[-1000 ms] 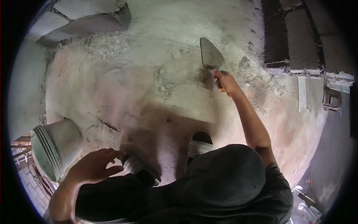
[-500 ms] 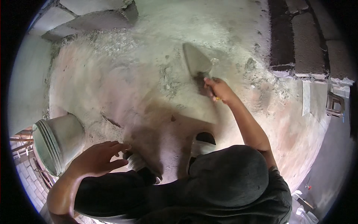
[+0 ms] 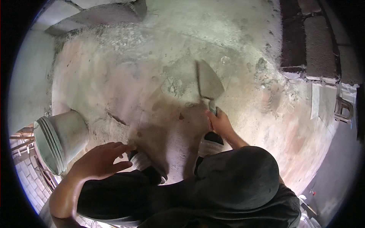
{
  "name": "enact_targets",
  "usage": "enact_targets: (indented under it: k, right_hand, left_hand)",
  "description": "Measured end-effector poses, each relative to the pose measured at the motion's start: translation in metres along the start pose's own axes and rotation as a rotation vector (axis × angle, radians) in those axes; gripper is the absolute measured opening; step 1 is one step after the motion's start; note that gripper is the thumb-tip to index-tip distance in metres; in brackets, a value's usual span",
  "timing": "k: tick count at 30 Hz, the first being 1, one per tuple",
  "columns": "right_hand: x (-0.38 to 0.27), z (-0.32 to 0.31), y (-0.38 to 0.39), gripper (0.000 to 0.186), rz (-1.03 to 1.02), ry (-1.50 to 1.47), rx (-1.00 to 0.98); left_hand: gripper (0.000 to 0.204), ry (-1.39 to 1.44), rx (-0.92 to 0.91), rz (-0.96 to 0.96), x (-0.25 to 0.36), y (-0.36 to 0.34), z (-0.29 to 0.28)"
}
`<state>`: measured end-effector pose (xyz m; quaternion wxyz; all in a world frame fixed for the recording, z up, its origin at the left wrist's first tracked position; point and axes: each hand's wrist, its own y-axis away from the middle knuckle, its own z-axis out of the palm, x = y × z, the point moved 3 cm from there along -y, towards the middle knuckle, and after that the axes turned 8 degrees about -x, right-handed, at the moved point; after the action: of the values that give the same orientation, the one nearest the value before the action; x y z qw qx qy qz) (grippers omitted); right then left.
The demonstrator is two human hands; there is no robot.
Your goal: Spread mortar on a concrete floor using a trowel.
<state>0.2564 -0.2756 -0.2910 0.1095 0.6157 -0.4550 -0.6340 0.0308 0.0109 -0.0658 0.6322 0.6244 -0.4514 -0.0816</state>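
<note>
My right hand (image 3: 218, 123) grips the handle of a metal trowel (image 3: 209, 81), whose grey pointed blade lies over the rough, dusty concrete floor (image 3: 99, 72) in front of me. Over my dark clothing (image 3: 235, 178), my left hand (image 3: 100, 161) hangs with fingers apart and loosely curved, holding nothing. Just left of it a pale plastic bucket (image 3: 66, 135) lies on its side. Both my feet show below, in dark footwear with pale wrapping (image 3: 209, 148).
Rough concrete blocks (image 3: 99, 22) border the floor at the upper left, and a block wall with mortar joints (image 3: 319, 49) stands at the upper right. A small stool-like object (image 3: 343, 110) sits beyond that wall's lower end. A smooth grey surface (image 3: 28, 83) edges the left side.
My right hand and the trowel have moved down toward me, the blade shifting left and then slightly back right. The view has shifted a little. My left hand keeps much the same pose.
</note>
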Motion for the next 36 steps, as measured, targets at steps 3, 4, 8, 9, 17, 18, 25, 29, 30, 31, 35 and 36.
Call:
enact_targets:
  k: [3, 4, 8, 9, 17, 18, 25, 29, 30, 31, 35, 36]
  right_hand:
    - [0.042, 0.010, 0.024, 0.038, 0.152, -0.213, 0.029]
    - [0.066, 0.015, 0.027, 0.037, 0.178, -0.202, 0.032]
    - [0.117, 0.063, 0.003, 0.042, -0.908, 0.660, 0.274]
    - [0.070, 0.084, -0.010, 0.044, -0.492, 0.233, -0.067]
    - [0.010, 0.010, -0.002, 0.045, 0.084, 0.090, -0.031]
    - [0.016, -0.007, -0.004, 0.046, -0.064, 0.107, 0.090]
    - [0.080, -0.184, 0.005, 0.046, 0.014, -0.333, 0.580]
    - [0.102, -0.265, 0.011, 0.047, 0.114, -0.323, 0.769]
    - [0.100, -0.274, 0.013, 0.049, 0.100, -0.381, 0.732]
    - [0.098, -0.276, 0.009, 0.049, 0.102, -0.382, 0.735]
    - [0.088, -0.254, -0.009, 0.047, 0.206, -0.342, 0.594]
    - [0.085, -0.251, -0.009, 0.046, 0.191, -0.317, 0.584]
  left_hand:
    - [0.054, -0.012, -0.021, 0.021, -0.004, 0.000, 0.003]
    - [0.054, -0.009, -0.042, 0.025, -0.003, -0.003, 0.003]
    - [0.055, -0.045, -0.109, 0.044, 0.014, -0.012, -0.003]
    - [0.055, -0.037, -0.087, -0.007, 0.017, 0.009, 0.002]
    - [0.049, 0.015, -0.010, -0.003, 0.008, -0.003, 0.001]
    - [0.049, 0.050, -0.006, -0.012, 0.005, -0.001, 0.003]
    - [0.045, 0.045, -0.004, -0.052, 0.013, -0.001, -0.003]
    - [0.044, 0.055, -0.004, -0.051, 0.016, -0.008, -0.007]
    - [0.045, 0.076, -0.004, -0.072, 0.015, -0.008, -0.008]
    - [0.045, 0.074, -0.007, -0.071, 0.014, -0.008, -0.007]
    - [0.046, 0.076, -0.016, -0.065, 0.011, -0.013, -0.007]
    - [0.046, 0.085, -0.018, -0.068, 0.012, -0.012, -0.007]
